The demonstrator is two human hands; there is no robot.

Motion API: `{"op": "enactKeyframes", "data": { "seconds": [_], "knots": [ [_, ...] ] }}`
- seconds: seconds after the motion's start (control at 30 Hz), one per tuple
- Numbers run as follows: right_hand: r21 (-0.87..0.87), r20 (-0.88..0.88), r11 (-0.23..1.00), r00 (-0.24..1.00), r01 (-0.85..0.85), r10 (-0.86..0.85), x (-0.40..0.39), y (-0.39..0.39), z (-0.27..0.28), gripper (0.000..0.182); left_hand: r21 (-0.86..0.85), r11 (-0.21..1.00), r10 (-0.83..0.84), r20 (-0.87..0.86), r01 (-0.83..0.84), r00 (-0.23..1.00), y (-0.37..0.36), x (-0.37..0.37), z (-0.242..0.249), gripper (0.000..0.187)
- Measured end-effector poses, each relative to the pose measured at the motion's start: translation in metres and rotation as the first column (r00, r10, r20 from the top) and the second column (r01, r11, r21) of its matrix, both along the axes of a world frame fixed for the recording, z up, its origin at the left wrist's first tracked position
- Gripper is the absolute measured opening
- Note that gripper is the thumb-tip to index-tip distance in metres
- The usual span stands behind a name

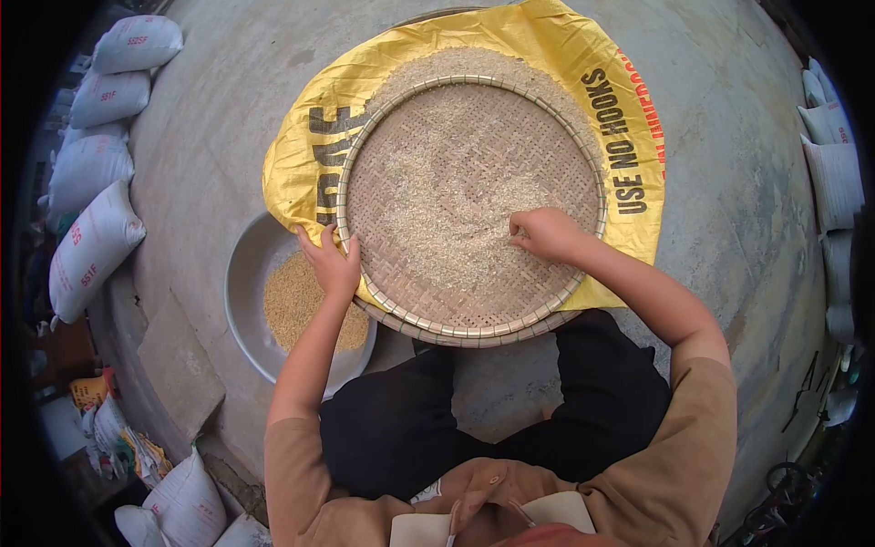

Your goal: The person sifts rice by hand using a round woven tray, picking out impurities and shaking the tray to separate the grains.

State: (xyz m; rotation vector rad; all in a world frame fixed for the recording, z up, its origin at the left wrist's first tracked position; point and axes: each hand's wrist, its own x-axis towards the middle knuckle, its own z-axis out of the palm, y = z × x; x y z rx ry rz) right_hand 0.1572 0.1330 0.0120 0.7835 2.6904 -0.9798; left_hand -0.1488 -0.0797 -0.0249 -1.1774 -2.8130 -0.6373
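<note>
Several fingers [519,223] of the right hand [547,234] are curled inward, set low over the pale grain [442,239]; how near their tips are to meeting, and whether any grain is pinched there, cannot be told. From these tips, most of the grain is spread to the left, in a broad, loose patch with no clear long axis, and the right hand is the nearer to it. Grain and right hand are both contained within the rim of the round woven tray [521,128]. At the tray's left rim, on the near side, the left hand [334,264] is placed, its fingers parted over the yellow sack [297,169] and its thumb close by the rim; no firm grip is shown. Beneath the left forearm, golden grain [293,303] is held in a metal basin [240,296], set on the floor [729,173].
</note>
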Motion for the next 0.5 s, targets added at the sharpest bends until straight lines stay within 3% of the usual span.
{"op": "enactKeyframes", "data": {
  "seconds": [0.27,0.33,0.37,0.4,0.43,0.47,0.5],
  "knots": [
    [-0.094,-0.003,0.995,1.000,0.021,-0.021,0.002,0.007,-0.005,0.015,-0.014,1.000,0.005,-0.007,-0.005,1.000,0.000,-0.001,-0.001,0.045],
    [-0.337,-0.215,0.941,0.972,0.022,-0.099,0.004,0.013,-0.009,0.013,-0.011,1.000,0.002,-0.006,-0.002,1.000,0.001,0.000,0.000,0.045],
    [-0.336,-0.214,0.942,0.972,0.022,-0.099,0.006,0.018,-0.012,0.013,-0.011,1.000,0.003,-0.007,-0.003,1.000,0.001,0.000,0.001,0.045],
    [-0.617,-0.093,0.773,0.962,0.148,-0.258,0.006,0.022,-0.006,0.012,-0.012,1.000,0.003,-0.009,-0.003,1.000,0.001,0.000,0.001,0.045],
    [-0.817,0.072,0.511,0.928,0.266,-0.367,0.007,0.026,-0.003,0.010,-0.012,1.000,0.003,-0.008,-0.003,1.000,0.001,0.000,0.001,0.045],
    [-0.817,0.072,0.511,0.928,0.266,-0.367,0.010,0.029,-0.006,0.010,-0.007,1.000,0.002,-0.006,-0.002,1.000,0.001,0.000,0.000,0.045],
    [-0.968,0.079,0.181,0.893,0.175,-0.443,0.015,0.032,-0.008,0.009,-0.002,1.000,0.002,-0.003,-0.002,1.000,0.000,0.000,0.000,0.045]
  ]
}}
